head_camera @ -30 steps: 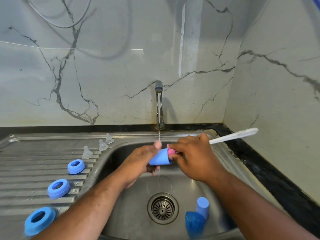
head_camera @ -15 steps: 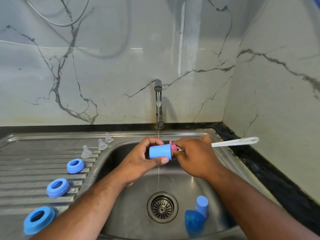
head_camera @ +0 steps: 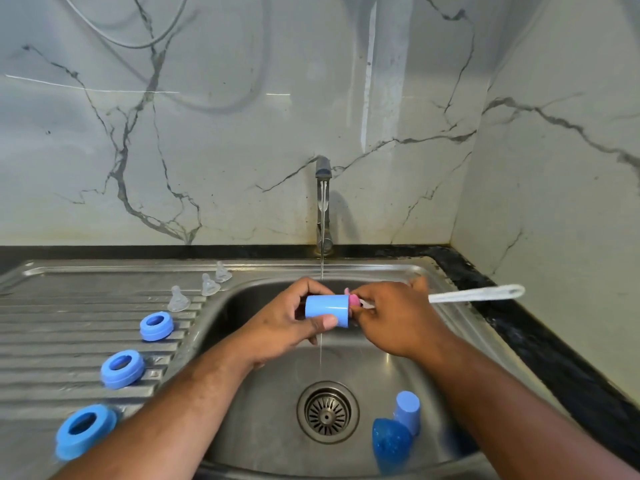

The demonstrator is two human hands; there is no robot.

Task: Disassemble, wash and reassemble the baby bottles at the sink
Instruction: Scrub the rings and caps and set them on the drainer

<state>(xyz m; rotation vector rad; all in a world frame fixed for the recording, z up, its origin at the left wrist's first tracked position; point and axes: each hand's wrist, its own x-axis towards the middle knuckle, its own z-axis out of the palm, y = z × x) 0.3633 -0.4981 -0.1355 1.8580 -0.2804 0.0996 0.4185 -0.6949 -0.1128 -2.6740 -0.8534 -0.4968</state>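
On the far left, the ribbed steel drainboard carries three round blue plastic collar rings in a slanting row: the nearest ring at the front, the middle ring behind it, and the farthest ring closest to the basin. Just beyond them, three clear silicone teats stand upright along the rim.

Over the stainless steel sink basin, the left hand grasps a light blue cylindrical plastic cap, which lies on its side with fingers curled over the top and the thumb pressed underneath. A thin stream of water falls from the chrome tap at the marble wall, passes behind the cap and runs on towards the round metal drain strainer.

At the cap's right end sits the pink brush head, touching its mouth; how far it goes inside I cannot tell. The right hand is curled tightly round the long white-handled bottle brush just behind that head, and the handle pokes out to the right above the sink's edge and the black counter strip.

Down in the basin, to the right of the drain, a second light blue cap rests against a dark blue speckled rounded piece.
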